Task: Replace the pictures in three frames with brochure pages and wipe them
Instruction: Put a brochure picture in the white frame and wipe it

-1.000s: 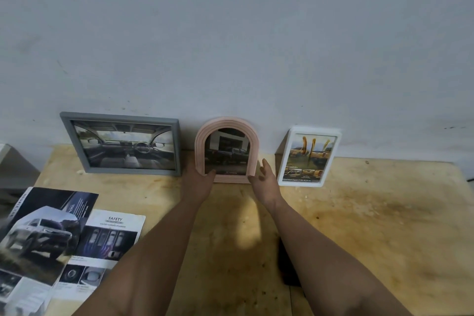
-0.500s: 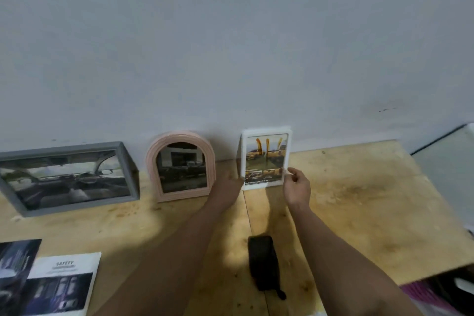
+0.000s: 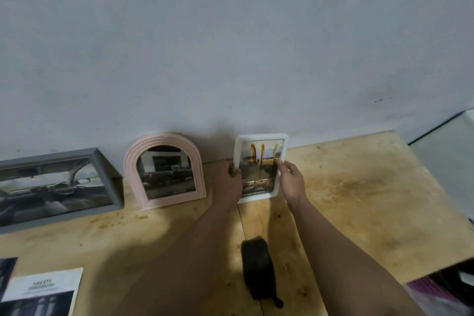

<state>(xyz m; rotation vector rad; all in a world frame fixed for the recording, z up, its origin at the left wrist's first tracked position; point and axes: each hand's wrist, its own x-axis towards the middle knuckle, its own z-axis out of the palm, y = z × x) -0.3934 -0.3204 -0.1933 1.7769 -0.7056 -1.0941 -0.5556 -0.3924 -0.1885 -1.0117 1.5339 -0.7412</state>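
Three frames stand against the wall on the wooden table (image 3: 359, 200). The white upright frame (image 3: 259, 146) holds a brochure page with yellow shapes. My left hand (image 3: 229, 181) grips its left edge and my right hand (image 3: 291, 181) grips its right edge, fingertips on the front. To its left stands the pink arched frame (image 3: 164, 169) with a dark picture. At the far left leans the grey frame (image 3: 55, 187) showing a car interior.
A black cloth-like object (image 3: 257, 268) lies on the table between my forearms. Brochure pages (image 3: 42, 292), one headed SAFETY, lie at the lower left. Purple and dark items (image 3: 441, 287) sit beyond the table's right edge.
My hands left the pink arched frame and moved right to the white frame, now holding it on both sides. The view has swung to the right.
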